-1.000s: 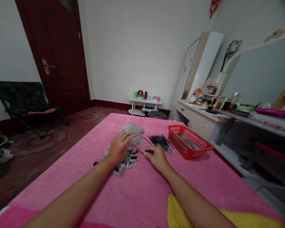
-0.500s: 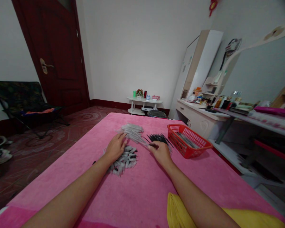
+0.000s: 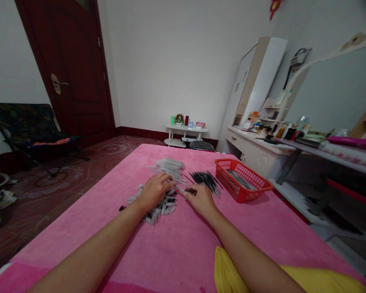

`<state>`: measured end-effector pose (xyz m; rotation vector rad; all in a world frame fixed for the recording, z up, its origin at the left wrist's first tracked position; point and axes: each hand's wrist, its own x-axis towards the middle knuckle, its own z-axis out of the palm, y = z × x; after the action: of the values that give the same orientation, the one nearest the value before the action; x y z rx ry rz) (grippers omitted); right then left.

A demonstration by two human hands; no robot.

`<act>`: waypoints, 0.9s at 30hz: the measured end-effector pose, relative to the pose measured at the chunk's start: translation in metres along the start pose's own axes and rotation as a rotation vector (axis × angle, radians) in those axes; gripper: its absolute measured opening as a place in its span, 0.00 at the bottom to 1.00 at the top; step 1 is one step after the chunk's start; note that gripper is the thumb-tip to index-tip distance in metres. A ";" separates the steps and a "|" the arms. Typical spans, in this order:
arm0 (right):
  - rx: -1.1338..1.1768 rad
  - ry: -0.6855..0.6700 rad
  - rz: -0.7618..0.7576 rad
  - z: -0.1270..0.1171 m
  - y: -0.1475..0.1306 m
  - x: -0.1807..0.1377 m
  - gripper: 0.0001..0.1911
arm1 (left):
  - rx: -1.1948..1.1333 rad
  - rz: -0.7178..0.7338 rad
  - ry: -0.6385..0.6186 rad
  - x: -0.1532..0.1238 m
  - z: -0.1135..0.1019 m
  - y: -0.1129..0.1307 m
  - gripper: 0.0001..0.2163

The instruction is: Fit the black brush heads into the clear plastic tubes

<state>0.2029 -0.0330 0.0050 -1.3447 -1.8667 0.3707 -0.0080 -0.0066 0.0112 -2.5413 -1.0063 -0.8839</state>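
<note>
My right hand [image 3: 202, 199] pinches a slim, pale pen barrel [image 3: 179, 189] by one end, a dark part showing at the fingertips. Its other end points left, to the fingertips of my left hand [image 3: 155, 190]. The left fingers are bent and pressed together above a heap of pale, clear pen caps [image 3: 165, 206]; what they grip is too small to make out. Just beyond the hands lies a stack of clear pen barrels [image 3: 170, 165]. Thin black-ended pen refills [image 3: 205, 179] are fanned out beyond my right hand.
A red plastic basket [image 3: 242, 195] with long grey sticks inside stands on the right of the pink-covered table [image 3: 177, 252]. Yellow cloth [image 3: 227, 272] lies under my right forearm. A small black piece [image 3: 121, 208] rests left of the caps. A dresser [image 3: 256, 146] stands farther right.
My left hand has moved right and toward me, from beside the barrel stack to the pale barrel's end. My right hand has shifted slightly left with the barrel.
</note>
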 end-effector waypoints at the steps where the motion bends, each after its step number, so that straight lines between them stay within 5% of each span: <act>1: 0.016 -0.004 -0.010 0.003 -0.002 -0.001 0.08 | 0.009 -0.022 -0.019 0.000 0.000 0.000 0.13; 9: 0.100 -0.056 0.036 0.017 -0.007 -0.006 0.06 | -0.086 -0.238 -0.076 -0.004 0.009 -0.007 0.09; 17: -0.024 -0.133 -0.189 0.018 -0.024 -0.010 0.08 | -0.331 -0.360 0.245 -0.005 0.016 -0.015 0.16; 27: -0.198 -0.219 -0.267 0.025 -0.028 -0.015 0.14 | -0.375 -0.367 0.313 -0.003 0.008 -0.012 0.07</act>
<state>0.1678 -0.0520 0.0002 -1.1965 -2.2841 0.2050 -0.0144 0.0044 0.0032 -2.4154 -1.3254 -1.6531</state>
